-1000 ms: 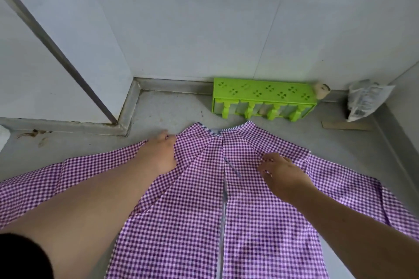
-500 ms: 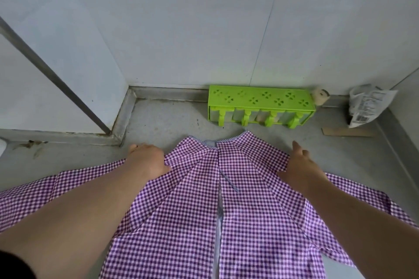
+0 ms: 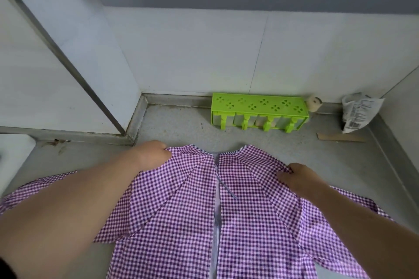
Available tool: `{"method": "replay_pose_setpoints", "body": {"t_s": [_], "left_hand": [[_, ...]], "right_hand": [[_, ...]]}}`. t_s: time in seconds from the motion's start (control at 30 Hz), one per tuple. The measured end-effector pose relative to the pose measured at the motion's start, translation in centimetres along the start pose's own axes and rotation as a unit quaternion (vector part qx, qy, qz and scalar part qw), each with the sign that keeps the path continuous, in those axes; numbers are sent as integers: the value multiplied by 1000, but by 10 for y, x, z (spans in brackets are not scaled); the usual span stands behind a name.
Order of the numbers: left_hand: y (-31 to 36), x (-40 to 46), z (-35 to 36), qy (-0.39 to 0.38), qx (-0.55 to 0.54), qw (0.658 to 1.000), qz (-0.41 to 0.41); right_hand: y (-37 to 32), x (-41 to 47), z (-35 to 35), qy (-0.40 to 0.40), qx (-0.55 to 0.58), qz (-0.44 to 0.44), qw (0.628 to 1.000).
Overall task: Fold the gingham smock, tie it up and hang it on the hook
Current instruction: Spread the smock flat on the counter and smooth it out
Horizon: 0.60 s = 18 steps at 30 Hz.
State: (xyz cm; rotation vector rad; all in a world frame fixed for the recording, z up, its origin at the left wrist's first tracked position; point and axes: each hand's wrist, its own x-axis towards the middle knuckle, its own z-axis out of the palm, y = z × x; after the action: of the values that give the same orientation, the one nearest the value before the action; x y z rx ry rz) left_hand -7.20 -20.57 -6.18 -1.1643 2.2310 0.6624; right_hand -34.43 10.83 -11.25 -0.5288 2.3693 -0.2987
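Gingham smock point(image 3: 181, 222) lay flat btwn my hands; L hand point(image 3: 152, 154) & R hand point(image 3: 297, 176) each pinched a shoulder edge, fingers curled on cloth.

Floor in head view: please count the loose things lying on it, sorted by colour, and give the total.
Purple-and-white: 1, the gingham smock
Green: 1, the plastic rack
White: 1, the printed bag
Brown: 1, the cardboard strip
Beige: 1, a small round object, too small to identify
Total: 5
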Motion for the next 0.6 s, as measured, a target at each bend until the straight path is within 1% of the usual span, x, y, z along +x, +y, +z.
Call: {"method": "replay_pose_setpoints", "body": {"t_s": [0.2,0.37,0.53,0.6], "left_hand": [[5,-47,-23,29,1,999,14],[3,-78,-31,58,-16,998,12],[-3,-110,-38,70,-68,995,3],[-5,-120,-42,69,-118,991,-3]], "right_hand": [[-10,-21,-33,22,82,-26,996],[-21,-41,-50,5,124,-34,992],[-26,-79,-62,9,192,-48,980],[-29,-94,-65,17,241,-38,970]]}}
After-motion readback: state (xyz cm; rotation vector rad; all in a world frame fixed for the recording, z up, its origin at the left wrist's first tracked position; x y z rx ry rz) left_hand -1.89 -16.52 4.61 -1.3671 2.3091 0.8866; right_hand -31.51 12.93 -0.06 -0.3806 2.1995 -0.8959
